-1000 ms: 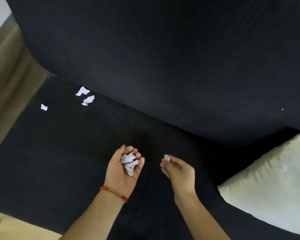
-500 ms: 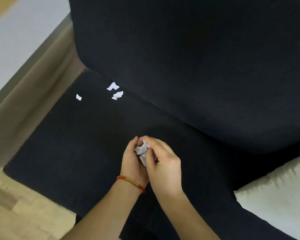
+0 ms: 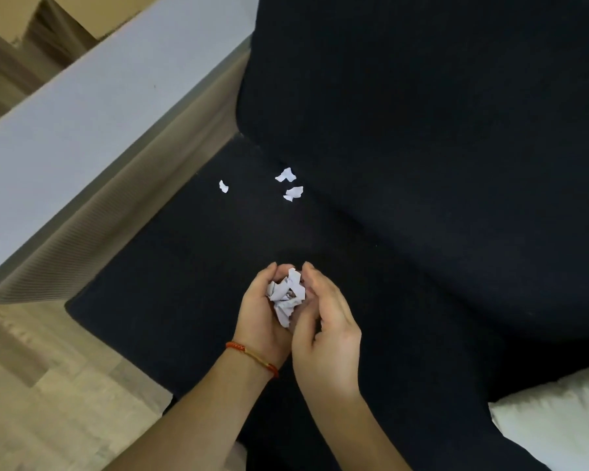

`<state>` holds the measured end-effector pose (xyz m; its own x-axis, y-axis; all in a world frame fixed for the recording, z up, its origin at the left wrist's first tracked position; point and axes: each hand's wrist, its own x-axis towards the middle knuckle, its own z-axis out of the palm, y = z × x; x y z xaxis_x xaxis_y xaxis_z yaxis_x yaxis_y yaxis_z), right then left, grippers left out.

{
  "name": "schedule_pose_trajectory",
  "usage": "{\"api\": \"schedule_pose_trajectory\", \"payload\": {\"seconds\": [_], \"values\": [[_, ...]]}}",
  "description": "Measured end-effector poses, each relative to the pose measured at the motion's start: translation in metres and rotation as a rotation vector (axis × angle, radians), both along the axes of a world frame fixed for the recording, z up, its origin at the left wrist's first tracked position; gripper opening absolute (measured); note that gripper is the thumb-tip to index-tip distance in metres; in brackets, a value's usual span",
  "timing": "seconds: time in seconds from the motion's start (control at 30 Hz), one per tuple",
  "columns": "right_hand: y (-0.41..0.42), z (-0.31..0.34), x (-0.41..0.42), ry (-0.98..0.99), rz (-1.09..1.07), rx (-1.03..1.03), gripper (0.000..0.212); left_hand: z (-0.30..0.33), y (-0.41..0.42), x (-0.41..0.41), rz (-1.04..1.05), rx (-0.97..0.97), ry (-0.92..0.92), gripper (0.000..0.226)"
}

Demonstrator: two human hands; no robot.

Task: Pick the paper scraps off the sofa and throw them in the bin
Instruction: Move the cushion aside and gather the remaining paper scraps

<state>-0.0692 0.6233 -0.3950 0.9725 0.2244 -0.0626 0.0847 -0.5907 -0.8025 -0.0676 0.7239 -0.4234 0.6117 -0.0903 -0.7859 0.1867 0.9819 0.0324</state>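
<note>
Cupped in your left hand [image 3: 261, 314] is a wad of white paper scraps [image 3: 286, 295], the fingers curled up around it so the grip is half closed on the pile. Your right hand [image 3: 325, 338] sits just beside it, touching the wad on its right side, fingers loosely bent and fingertips [image 3: 308, 268] level with those of the left hand; whether it is pinching a scrap of its own you cannot tell. A red thread bracelet [image 3: 252, 356] circles your left wrist.

Both hands hover over the dark seat of the sofa [image 3: 184, 266]. Beyond your grip, toward the sofa's backrest, three loose scraps lie on the seat: two loose scraps close together [image 3: 290, 185] near the crease where seat meets backrest, and a smaller single scrap [image 3: 223, 186] apart to their left. Left of your grip runs a beige ribbed armrest [image 3: 92, 219]. Below and to the right of your grip, a pale cushion [image 3: 558, 423] rests on the seat.
</note>
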Motion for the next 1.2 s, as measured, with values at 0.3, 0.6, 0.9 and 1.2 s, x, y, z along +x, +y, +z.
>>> {"api": "schedule_pose_trajectory", "payload": {"seconds": [0.3, 0.6, 0.9, 1.2], "values": [[0.07, 0.0, 0.008, 0.158, -0.135, 0.324, 0.037, -0.012, 0.08, -0.005, 0.037, 0.091, -0.005, 0.025], [0.085, -0.034, 0.117, 0.272, -0.147, -0.059, 0.028, -0.031, 0.141, 0.001, -0.018, 0.133, -0.074, 0.031], [0.096, -0.095, 0.221, 0.333, 0.047, -0.453, 0.032, -0.044, 0.172, 0.011, -0.084, 0.156, 0.005, 0.04], [0.119, -0.122, 0.227, 0.439, 0.064, -0.461, 0.045, -0.047, 0.208, 0.045, -0.084, 0.209, 0.019, 0.046]]}}
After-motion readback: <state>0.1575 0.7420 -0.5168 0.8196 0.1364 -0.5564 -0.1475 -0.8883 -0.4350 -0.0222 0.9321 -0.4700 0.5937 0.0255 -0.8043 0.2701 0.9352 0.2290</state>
